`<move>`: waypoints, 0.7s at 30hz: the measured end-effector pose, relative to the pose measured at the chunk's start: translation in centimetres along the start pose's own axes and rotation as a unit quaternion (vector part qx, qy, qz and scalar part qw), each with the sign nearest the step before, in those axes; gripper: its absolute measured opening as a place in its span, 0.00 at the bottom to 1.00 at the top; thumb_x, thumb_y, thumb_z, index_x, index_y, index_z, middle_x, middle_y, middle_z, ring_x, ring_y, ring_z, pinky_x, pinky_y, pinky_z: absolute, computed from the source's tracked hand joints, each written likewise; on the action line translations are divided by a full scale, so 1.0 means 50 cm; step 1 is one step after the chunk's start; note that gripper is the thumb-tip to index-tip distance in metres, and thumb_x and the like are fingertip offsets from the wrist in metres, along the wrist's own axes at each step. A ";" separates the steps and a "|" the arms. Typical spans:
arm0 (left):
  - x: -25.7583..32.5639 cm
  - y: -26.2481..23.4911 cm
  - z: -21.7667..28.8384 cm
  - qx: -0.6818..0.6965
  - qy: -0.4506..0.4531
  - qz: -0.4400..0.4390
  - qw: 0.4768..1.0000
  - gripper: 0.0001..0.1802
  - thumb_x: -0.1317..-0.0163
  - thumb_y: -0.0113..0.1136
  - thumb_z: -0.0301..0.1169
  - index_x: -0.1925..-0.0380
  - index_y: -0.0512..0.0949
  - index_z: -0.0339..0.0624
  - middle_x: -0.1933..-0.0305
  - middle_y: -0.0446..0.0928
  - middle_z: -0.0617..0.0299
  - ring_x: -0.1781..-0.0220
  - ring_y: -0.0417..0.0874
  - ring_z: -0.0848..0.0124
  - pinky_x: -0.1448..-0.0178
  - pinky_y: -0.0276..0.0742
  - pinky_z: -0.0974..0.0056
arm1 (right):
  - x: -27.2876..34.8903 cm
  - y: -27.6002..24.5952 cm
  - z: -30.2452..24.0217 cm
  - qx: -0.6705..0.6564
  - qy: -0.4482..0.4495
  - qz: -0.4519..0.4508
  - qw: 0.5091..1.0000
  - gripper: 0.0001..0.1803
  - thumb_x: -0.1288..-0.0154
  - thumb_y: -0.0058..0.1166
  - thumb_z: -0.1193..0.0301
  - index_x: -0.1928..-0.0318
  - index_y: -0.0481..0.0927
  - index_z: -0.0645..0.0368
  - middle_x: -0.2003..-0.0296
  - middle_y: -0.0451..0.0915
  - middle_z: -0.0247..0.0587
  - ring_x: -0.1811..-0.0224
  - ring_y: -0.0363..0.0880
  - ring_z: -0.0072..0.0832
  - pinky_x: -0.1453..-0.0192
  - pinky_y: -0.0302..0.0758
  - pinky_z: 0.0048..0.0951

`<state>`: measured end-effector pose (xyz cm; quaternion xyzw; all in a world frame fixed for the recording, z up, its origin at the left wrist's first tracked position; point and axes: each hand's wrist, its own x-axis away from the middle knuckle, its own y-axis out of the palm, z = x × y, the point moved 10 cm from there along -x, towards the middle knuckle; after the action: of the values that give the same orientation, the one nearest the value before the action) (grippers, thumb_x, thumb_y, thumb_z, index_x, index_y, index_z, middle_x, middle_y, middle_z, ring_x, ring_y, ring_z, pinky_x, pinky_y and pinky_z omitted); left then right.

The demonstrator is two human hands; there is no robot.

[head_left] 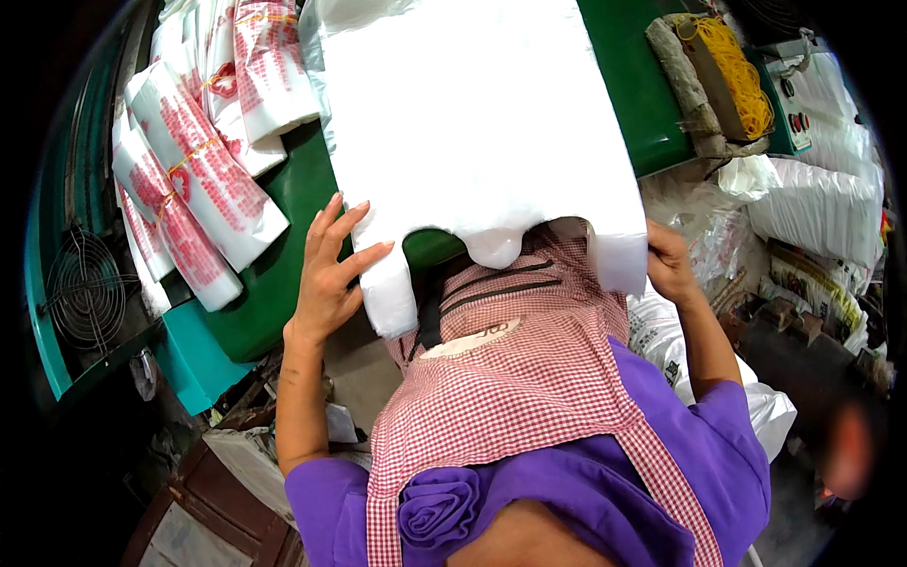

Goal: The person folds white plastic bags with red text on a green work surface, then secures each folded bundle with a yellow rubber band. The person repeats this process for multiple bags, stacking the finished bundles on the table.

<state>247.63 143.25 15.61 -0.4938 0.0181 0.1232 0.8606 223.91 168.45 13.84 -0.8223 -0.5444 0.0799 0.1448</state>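
A thick stack of plain white plastic carrier bags point(472, 123) lies on the green table point(283, 274), its two handle ends hanging over the near edge. My left hand point(331, 274) rests flat against the left handle end, fingers spread. At the right handle end, my right hand point(669, 263) has its fingers curled around the edge of the stack. I wear a purple top and a red-and-white checked apron point(510, 378).
Banded bundles of white bags with red print point(194, 170) lie at the table's left. A tray of yellow rubber bands point(732, 61) sits at the back right beside a green control box point(794, 94). White sacks point(822, 208) pile up right. A fan grille point(87, 288) is at the left.
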 end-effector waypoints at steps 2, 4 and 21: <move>-0.007 -0.002 -0.001 0.000 0.003 -0.003 1.000 0.26 0.59 0.60 0.17 0.57 0.83 0.52 0.35 0.68 0.56 0.27 0.56 0.50 0.28 0.52 0.47 | -0.007 -0.006 -0.023 0.042 -0.046 -0.006 0.998 0.16 0.47 0.46 0.88 0.59 0.79 0.65 0.57 0.80 0.47 0.57 0.80 0.35 0.53 0.73 0.26; -0.013 0.000 -0.003 0.003 0.003 -0.010 1.000 0.22 0.57 0.62 0.19 0.59 0.83 0.53 0.36 0.70 0.57 0.27 0.57 0.51 0.28 0.51 0.46 | -0.015 -0.008 -0.050 0.080 -0.125 0.027 0.989 0.15 0.47 0.51 0.86 0.57 0.78 0.63 0.57 0.80 0.48 0.58 0.81 0.37 0.53 0.74 0.26; -0.256 0.031 -0.001 0.142 -0.106 -0.030 0.984 0.13 0.39 0.59 0.38 0.65 0.80 0.38 0.73 0.80 0.52 0.70 0.82 0.56 0.63 0.76 0.57 | -0.194 0.042 -0.130 0.170 -0.208 -0.179 0.947 0.13 0.43 0.56 0.76 0.56 0.78 0.59 0.56 0.78 0.46 0.53 0.78 0.40 0.49 0.74 0.35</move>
<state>234.88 141.48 16.25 -0.3514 -0.0708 0.1456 0.9221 223.81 157.78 19.05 -0.6398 -0.6788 0.3133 0.1780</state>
